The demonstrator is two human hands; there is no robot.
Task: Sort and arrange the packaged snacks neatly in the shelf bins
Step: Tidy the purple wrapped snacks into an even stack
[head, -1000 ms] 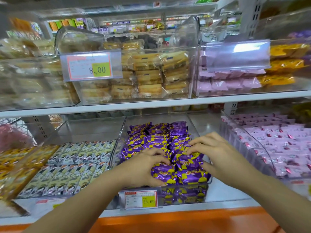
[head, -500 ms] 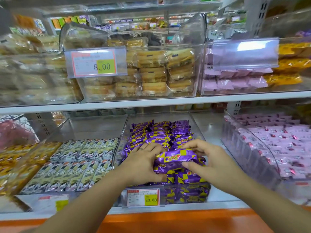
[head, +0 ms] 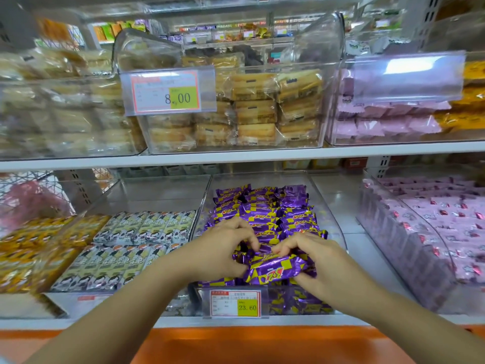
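Head view, only one given: both hands are low in the middle clear bin [head: 331,227] on the lower shelf, front end, just behind the 23.60 price tag [head: 236,303]. Between them is one purple-yellow snack pack [head: 275,270], lifted a bit off the pile of same packs [head: 265,208]. L hand [head: 223,252] has its fingers curled, pinching the pack's left end by the crimp. R hand [head: 312,261] has fingers curled over the top edge w/ thumb under the right end, so both are gripping that one pack and neither is free. Key relation: the pack's long axis runs left-right, across the bin and approx parallel to the front wall, right end tipped slightly higher. The rows behind look to lie the same way, so I'd judge no real turning is needed, just level it and lay it in the front row, directly under the hands. R hand covers more of the pack and prob. leads; L steadies. Neighbours: grey-white packs [head: 141,232] in the bin to the left, pink packs [head: 446,219] to the right, neither touched. Upper shelf is blurred, not in play.
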